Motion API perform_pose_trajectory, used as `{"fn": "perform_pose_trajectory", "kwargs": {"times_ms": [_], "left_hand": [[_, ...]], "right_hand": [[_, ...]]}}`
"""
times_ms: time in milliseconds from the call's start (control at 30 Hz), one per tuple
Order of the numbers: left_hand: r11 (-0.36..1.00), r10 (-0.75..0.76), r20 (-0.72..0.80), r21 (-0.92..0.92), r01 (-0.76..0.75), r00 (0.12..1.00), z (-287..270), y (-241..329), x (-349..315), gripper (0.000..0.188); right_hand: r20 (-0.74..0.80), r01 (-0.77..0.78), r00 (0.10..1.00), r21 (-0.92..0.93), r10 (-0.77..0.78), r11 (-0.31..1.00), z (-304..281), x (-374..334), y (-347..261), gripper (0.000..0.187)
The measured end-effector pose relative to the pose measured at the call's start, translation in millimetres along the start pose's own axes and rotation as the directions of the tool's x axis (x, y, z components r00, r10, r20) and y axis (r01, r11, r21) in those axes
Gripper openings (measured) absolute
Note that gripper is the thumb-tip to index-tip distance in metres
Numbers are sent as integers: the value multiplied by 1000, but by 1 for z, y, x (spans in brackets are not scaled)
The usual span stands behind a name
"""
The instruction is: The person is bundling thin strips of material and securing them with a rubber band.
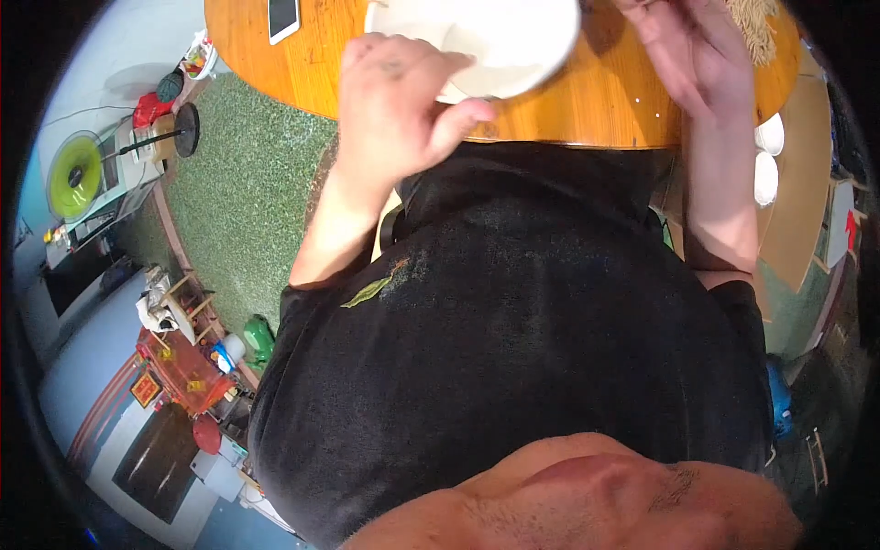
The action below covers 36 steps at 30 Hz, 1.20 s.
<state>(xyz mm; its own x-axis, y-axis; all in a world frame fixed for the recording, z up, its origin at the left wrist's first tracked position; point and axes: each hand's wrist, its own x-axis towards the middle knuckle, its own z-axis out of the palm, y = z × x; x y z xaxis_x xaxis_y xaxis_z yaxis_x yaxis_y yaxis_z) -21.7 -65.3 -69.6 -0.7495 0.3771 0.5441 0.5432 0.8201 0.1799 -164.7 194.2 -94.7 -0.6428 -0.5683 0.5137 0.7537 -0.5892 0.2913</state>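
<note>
White bowl sits at the top of the view, over the near part of the round wooden table, left of the right hand, its far side cut off by the frame. Left hand is at its left and near side: fingers over the rim, thumb toward the near edge, so grip reads as closed on the bowl wall. Right hand is well apart from the bowl, over the table's right part, fingers loosely bent and partly out of frame; can't tell if it holds anything. A tan fringed bundle lies just beside it, white phone off to the left.

Step in hand, my judgement: steadying and handling the bowl one-handed, right hand not engaged with it. Next move calls for a firm left hold on the rim and a controlled tilt; the right hand would need to come leftward to help.

Direction: opening faces up and toward the wearer, seems tilted; whether the base touches the table can't be told. Bowl is round, so no true long axis; visible outline looks wider left to right, but the crop makes that unreliable. No handle or spout visible
</note>
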Motion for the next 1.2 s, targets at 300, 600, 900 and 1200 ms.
{"fn": "perform_pose_trajectory", "kwargs": {"times_ms": [300,600,900,1200], "left_hand": [[994,110,257,-28,-106,960,-26,1,34,30],[995,-94,78,-9,95,992,21,43,41,36],[994,-25,-28,109,28,999,24,27,42,25],[993,-9,23,-118,11,1000,7,77,91,36]], "right_hand": [[-247,-45,908,-861,-339,507,5,-26,34,21],[247,213,962,-419,-115,883,-70,-37,39,27],[-160,-38,867,-965,-471,258,4,-34,45,43],[5,177,983,-299,-184,938,-15,-26,53,39]]}}
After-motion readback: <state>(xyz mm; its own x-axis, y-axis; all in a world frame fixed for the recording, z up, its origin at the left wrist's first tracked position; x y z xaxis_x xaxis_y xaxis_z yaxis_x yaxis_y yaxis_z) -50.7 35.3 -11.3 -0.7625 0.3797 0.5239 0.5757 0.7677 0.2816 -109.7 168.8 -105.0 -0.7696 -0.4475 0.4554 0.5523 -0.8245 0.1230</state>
